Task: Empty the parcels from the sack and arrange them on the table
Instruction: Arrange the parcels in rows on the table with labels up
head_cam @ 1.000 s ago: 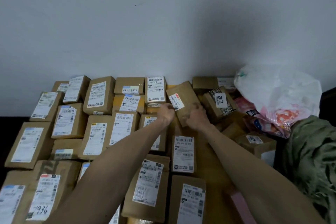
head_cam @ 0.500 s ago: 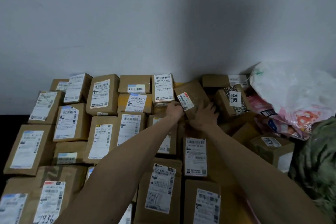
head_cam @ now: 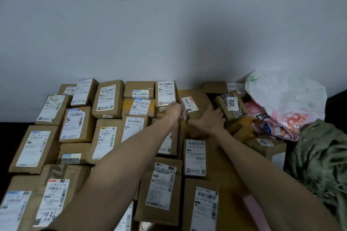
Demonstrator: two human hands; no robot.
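Note:
Both arms reach to the back of the table [head_cam: 221, 163], where a brown parcel with a small red-edged label [head_cam: 197, 99] lies near the wall. My left hand [head_cam: 173, 109] grips its left edge, fingers curled. My right hand [head_cam: 211, 120] holds its lower right side with the fingers spread against it. Several brown labelled parcels [head_cam: 110, 99] lie in rows across the left and middle of the table. The olive green sack [head_cam: 319, 155] is bunched up at the right edge.
A patterned box marked 2012 [head_cam: 231, 106] stands just right of my right hand. A white plastic bag [head_cam: 287, 95] lies over pink packets [head_cam: 277, 125] at the back right. The grey wall runs right behind the back row. A pink packet [head_cam: 251, 206] lies under my right forearm.
Both hands have slid the red-labelled parcel further back towards the wall and turned it squarer with the row. The view has tilted up a little.

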